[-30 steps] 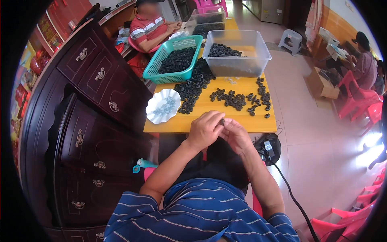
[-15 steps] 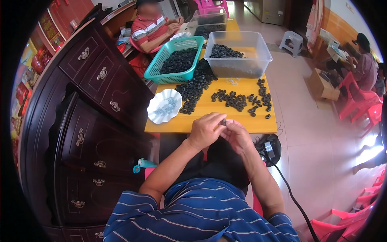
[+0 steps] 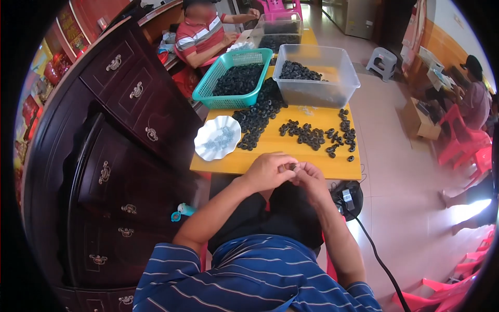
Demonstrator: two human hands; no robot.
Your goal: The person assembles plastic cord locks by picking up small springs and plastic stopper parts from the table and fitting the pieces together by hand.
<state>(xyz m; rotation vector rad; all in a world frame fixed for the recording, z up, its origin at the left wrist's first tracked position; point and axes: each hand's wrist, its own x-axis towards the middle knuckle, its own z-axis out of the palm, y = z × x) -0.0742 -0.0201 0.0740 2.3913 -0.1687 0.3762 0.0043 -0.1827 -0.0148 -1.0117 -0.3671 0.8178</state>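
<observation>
Above the near table edge, my left hand (image 3: 267, 172) and my right hand (image 3: 312, 180) meet fingertip to fingertip. Pinched between them is a small dark ring-shaped piece (image 3: 292, 167), mostly covered by fingers. Just beyond the hands lies a loose group of black ring-shaped pieces (image 3: 310, 136), with more along the right edge. To the left, a white scalloped plate (image 3: 209, 154) holds small clear bits. A larger heap of black rings (image 3: 253, 125) spreads behind the plate.
A green basket (image 3: 228, 102) and a clear plastic bin (image 3: 317, 93), both holding black pieces, stand across the yellow table (image 3: 270, 162). A co-worker in a red shirt (image 3: 202, 36) sits at far left. Dark drawers (image 3: 125, 177) flank the left; a black cable (image 3: 375, 244) hangs at right.
The view has shifted slightly, so the table sits a little lower and further right. The co-worker's one arm now reaches out across the table. My hands stay together around the small piece.
</observation>
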